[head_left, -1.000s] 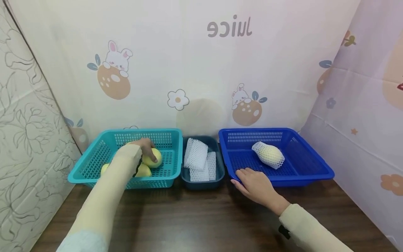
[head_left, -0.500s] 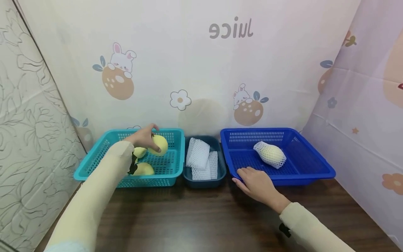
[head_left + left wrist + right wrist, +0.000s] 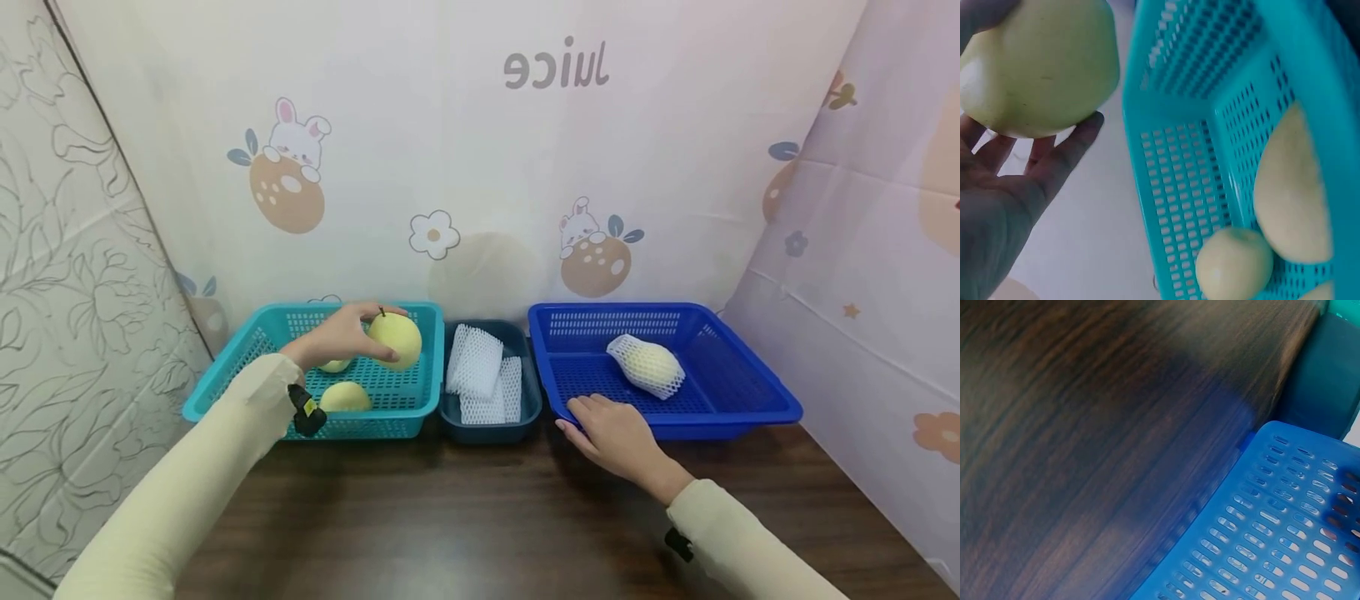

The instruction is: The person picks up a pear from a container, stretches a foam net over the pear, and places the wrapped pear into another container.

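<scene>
My left hand [image 3: 341, 335] grips a round yellow-green fruit [image 3: 397, 340] above the right part of the teal basket [image 3: 427, 400]; in the left wrist view the fingers curl under the fruit [image 3: 1041, 69]. More fruit [image 3: 346, 397] lies in that basket. My right hand [image 3: 618, 437] rests on the near left corner of the blue basket [image 3: 720, 418], fingers bent over its rim. Inside the blue basket is one fruit in a white foam net [image 3: 647, 367]. The right wrist view shows the blue basket's perforated side [image 3: 1260, 531], but no clear fingers.
Between the two baskets stands a small dark teal bin [image 3: 491, 433] with white foam nets [image 3: 476, 364] in it. All three stand on a dark wooden table [image 3: 450, 517], against a patterned cloth [image 3: 480, 167] at the back.
The left hand has lifted the fruit up out of the teal basket and moved it slightly right. My right hand stays at the blue basket's corner.
</scene>
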Motion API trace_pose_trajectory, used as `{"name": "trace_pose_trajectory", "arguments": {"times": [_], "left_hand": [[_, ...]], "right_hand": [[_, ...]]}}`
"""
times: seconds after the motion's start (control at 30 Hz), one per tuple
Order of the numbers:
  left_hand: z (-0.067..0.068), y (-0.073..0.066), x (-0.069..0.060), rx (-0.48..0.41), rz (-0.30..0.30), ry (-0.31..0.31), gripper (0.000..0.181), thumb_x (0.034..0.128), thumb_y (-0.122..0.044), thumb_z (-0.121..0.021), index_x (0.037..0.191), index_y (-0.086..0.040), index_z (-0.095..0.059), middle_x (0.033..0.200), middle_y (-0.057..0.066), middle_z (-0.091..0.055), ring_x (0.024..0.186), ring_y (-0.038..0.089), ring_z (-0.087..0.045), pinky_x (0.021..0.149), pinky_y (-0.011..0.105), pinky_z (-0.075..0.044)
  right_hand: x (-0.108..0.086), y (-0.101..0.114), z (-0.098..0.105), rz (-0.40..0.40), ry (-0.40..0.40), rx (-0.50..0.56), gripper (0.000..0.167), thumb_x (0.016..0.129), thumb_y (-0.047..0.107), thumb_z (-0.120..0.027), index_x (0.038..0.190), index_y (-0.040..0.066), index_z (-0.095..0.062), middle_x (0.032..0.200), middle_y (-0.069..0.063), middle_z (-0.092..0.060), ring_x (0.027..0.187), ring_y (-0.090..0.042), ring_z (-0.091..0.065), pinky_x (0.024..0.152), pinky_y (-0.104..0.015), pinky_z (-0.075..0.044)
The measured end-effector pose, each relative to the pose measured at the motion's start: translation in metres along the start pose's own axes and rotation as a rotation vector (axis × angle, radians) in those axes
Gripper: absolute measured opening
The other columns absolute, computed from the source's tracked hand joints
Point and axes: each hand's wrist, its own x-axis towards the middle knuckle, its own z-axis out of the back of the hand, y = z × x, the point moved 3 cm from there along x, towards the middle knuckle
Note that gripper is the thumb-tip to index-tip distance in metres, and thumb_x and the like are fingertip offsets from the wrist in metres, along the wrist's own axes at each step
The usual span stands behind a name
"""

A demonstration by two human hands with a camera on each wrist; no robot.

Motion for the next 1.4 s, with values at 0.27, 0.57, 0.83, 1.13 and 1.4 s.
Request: {"name": "trace_pose_trajectory", "arguments": {"times": [0.27,0.57,0.83,1.13,1.4], "left_hand": [[-0.021,-0.019,-0.019,-0.070,-0.116,-0.028,0.065,0.0721,-0.024,-0.082,0.131,-0.019,-0.057,0.138,0.007,-0.048,0.117,0.029,-0.044,0.079,0.043,-0.049],[-0.061,-0.032,-0.037,-0.189,-0.213,0.017,0.062,0.0712,-0.018,-0.081,0.129,-0.013,-0.058,0.132,0.005,-0.052,0.114,0.029,-0.045,0.084,0.047,-0.047],[-0.101,-0.034,-0.046,-0.188,-0.258,0.075,0.063,0.0685,-0.026,-0.082,0.127,-0.016,-0.061,0.124,0.000,-0.055,0.112,0.024,-0.042,0.080,0.045,-0.047],[-0.143,-0.027,-0.049,-0.165,-0.279,0.108,0.063,0.0641,-0.033,-0.085,0.123,-0.023,-0.064,0.114,-0.009,-0.059,0.106,0.017,-0.045,0.081,0.039,-0.045],[-0.174,-0.014,-0.041,-0.145,-0.256,0.148,0.065,0.0632,-0.034,-0.086,0.123,-0.022,-0.065,0.112,-0.012,-0.061,0.103,0.013,-0.049,0.081,0.032,-0.045]], "right_hand": [[0.001,-0.003,0.000,0.006,-0.018,0.004,0.021,0.090,0.034,-0.060,0.084,0.013,-0.057,0.072,0.001,-0.054,0.061,-0.013,-0.047,0.050,-0.027,-0.041],[0.000,-0.003,-0.002,-0.002,-0.007,0.001,0.023,0.091,0.034,-0.059,0.087,0.012,-0.059,0.076,-0.001,-0.059,0.064,-0.016,-0.052,0.053,-0.031,-0.046],[0.000,-0.003,0.000,0.005,-0.024,0.005,0.023,0.091,0.034,-0.059,0.083,0.013,-0.056,0.071,0.000,-0.054,0.061,-0.015,-0.048,0.050,-0.028,-0.040],[0.000,-0.001,0.000,0.012,-0.020,-0.003,0.024,0.091,0.035,-0.057,0.084,0.013,-0.056,0.073,-0.001,-0.056,0.063,-0.016,-0.050,0.051,-0.029,-0.042],[0.000,-0.001,0.000,0.002,-0.011,-0.004,0.026,0.092,0.036,-0.057,0.088,0.011,-0.059,0.079,-0.004,-0.061,0.067,-0.018,-0.055,0.054,-0.032,-0.047]]}}
